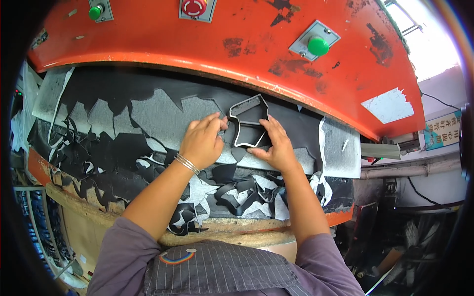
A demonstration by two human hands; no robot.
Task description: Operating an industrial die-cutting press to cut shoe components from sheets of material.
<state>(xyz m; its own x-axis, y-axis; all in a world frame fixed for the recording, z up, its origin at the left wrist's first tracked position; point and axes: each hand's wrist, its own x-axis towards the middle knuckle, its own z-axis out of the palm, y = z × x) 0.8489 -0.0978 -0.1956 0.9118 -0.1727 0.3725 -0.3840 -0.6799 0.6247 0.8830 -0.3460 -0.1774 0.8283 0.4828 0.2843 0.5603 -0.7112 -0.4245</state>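
Note:
A steel-strip cutting die (248,123), an angular open frame with a crossbar, rests on a sheet of black material (296,129). My right hand (278,150) grips the die's right side, fingers along the outer edge and thumb by its lower end. Just left of the die is my left hand (201,143), its fingers curled together near the material's cut edge. Whatever those fingers may hold is too small to make out. Below the die, a small dark piece (238,154) lies on the pale grey board (340,153).
Black and white scraps (252,195) are heaped along the near edge, with more black offcuts (98,158) at left. Behind the work stands an orange machine beam (237,54) with a red button (193,7) and green buttons (318,46). A metal pipe (395,170) runs at right.

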